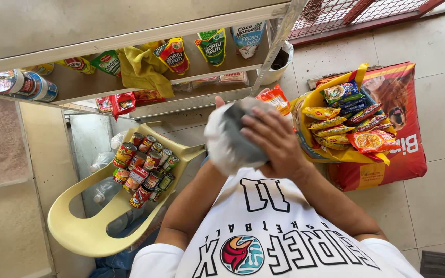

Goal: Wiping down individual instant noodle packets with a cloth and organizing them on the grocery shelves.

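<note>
- Both hands are up in front of the chest, working on one soft white and grey bag, looks like a plastic pouch or wrapped bundle.
- The right hand lies on top of it, fingers spread flat and pressing on the grey part.
- The left hand is mostly hidden under the bundle. Only a fingertip pokes out at the top edge, so it seems to be cupping the bag from below, but I can't really tell how its fingers are curled.
- So the bag sits between the two hands, held up above the tiled floor, not resting on anything.
- Down on the left there's a pale yellow plastic chair, its seat packed with small tin cans with red and green labels.
- Just past the chair is a shelf with stand-up sauce pouches in a row, a crumpled yellow cloth hanging over the edge, and a couple of cans lying on their sides at the far left end.
- On the right, a yellow bag stuffed with snack packets leans on a big red sack lying flat on the floor.
- One orange snack packet is just behind the hands.
</note>
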